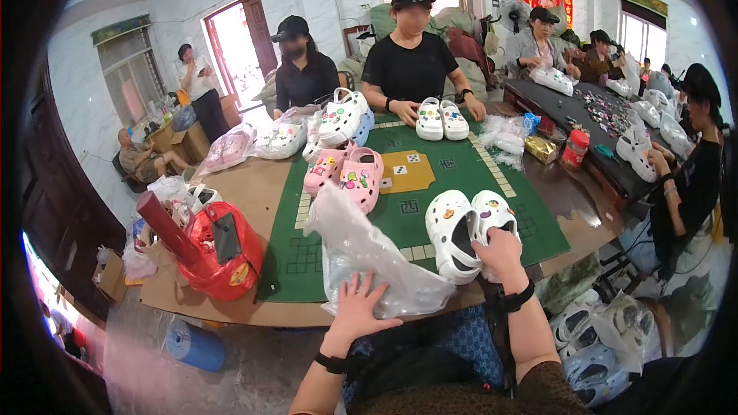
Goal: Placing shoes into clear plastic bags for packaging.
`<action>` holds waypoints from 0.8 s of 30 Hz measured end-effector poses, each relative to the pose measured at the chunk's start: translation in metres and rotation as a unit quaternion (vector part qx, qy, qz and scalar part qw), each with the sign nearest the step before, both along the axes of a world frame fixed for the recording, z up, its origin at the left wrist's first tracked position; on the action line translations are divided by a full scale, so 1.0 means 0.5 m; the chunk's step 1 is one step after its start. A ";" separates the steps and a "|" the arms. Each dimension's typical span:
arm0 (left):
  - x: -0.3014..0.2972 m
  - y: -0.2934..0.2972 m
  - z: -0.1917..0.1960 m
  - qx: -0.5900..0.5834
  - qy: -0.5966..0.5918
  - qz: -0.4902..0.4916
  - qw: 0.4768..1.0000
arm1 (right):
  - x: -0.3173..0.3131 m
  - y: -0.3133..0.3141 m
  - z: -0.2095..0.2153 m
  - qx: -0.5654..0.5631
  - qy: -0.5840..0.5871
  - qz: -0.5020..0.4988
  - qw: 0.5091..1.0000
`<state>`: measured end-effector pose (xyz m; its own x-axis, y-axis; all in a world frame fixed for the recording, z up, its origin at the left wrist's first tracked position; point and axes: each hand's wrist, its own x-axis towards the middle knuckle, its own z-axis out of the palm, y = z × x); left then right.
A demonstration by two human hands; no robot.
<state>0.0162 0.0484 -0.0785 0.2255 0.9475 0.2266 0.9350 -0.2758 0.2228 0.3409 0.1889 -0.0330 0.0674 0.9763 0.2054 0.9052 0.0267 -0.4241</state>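
Note:
My right hand [501,252] grips the heel end of a pair of white clogs [465,227] lying side by side at the near edge of the green mat [400,215]. My left hand [360,306] rests flat, fingers spread, on a clear plastic bag [361,257] that lies crumpled to the left of the clogs. A pink pair of clogs [346,174] with coloured charms lies further up the mat.
A red bag [221,250] with a dark red tube stands at the table's left corner. Across the table a person holds another white pair [440,119]; bagged clogs [338,119] pile at the far left. Other people work at a table on the right. More bagged clogs [592,338] lie on the floor.

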 end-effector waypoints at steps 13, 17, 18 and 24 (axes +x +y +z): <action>0.097 0.153 -0.006 -0.166 -0.055 -0.117 0.978 | 0.163 -0.161 0.091 0.054 0.552 0.106 0.825; 0.186 0.275 0.069 -0.179 0.133 -0.159 0.962 | 0.204 -0.281 0.152 0.090 0.667 0.069 0.736; 0.197 0.311 0.053 -0.174 0.130 -0.165 0.962 | 0.240 -0.289 0.136 0.051 0.733 0.092 0.672; 0.249 0.427 0.017 -0.167 0.103 -0.240 0.951 | 0.245 -0.371 0.117 -0.071 0.730 0.105 0.672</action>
<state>0.1408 0.2621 -0.0703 0.6578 0.7352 -0.1638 0.7520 -0.6284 0.1990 0.4635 0.0034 0.0253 -0.0466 0.9986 -0.0259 -0.4950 -0.0456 -0.8677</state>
